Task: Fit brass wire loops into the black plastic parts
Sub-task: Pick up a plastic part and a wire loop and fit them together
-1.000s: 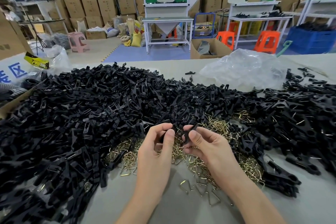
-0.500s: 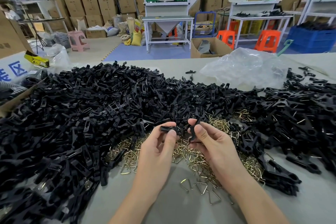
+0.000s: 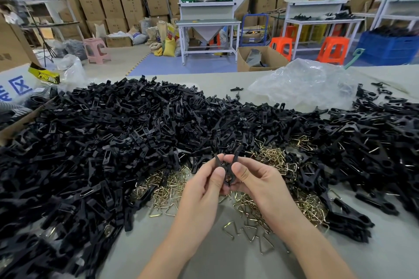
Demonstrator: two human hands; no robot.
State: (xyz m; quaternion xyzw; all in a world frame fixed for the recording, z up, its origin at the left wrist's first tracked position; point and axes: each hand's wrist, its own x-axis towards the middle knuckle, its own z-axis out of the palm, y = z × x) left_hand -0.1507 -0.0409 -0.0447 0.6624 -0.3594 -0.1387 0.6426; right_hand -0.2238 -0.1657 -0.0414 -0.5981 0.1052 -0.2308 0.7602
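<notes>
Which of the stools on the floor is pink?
The stool at far left, near the stacked cardboard boxes; the other stools, on the right, are orange.

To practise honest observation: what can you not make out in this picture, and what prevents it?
- Head view: whether one of the brass wire loops sits inside the held black clip; the left hand and right hand pinch over its lower end.
- Head view: the blue lettering on the white carton; cut off by the left edge.
- Head view: what the clear plastic bag holds; crumpled film and glare.
</notes>
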